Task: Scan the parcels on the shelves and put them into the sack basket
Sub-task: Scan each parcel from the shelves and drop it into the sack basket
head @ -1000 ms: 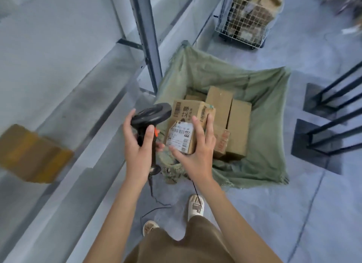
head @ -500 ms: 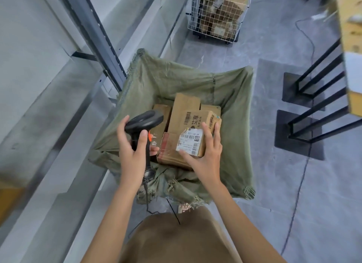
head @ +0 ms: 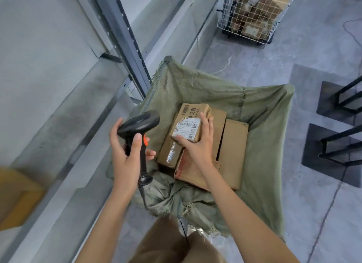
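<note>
Right hand (head: 197, 145): gripping a small cardboard parcel (head: 193, 123), thumb on the near edge, fingers (head: 204, 119) curling over the far right side. The parcel is tilting above the sack basket (head: 270, 137), its white label (head: 189, 128) with barcodes and a "69" mark facing up, a second barcode printed on the upper face.

Left hand (head: 127, 155): holding a black scanner (head: 140, 129) by the grip, thumb lying along the handle, fingers wrapping round it from behind. The scanner head is pointing right, towards the parcel, with an orange trigger (head: 145, 141) showing beside the thumb. The scanner is sitting just left of the parcel, not touching it. A black cable (head: 144, 199) is hanging from the base of the handle.

Sack basket: green woven cloth, opening square, standing on the grey floor (head: 313, 213) against the shelving. Lying inside are several brown boxes (head: 233, 151), packed side by side beneath the held parcel; whether the parcel is touching them cannot be told.

Shelving: grey metal upright (head: 125, 41) and shelf boards (head: 64, 125) running along the left; a blurred brown box (head: 17, 196) is sitting on a shelf at the left edge.

Wire cage trolley (head: 252, 17): standing further off, holding more cardboard boxes.

Black metal frames (head: 340, 145): standing on dark base plates at the right.
</note>
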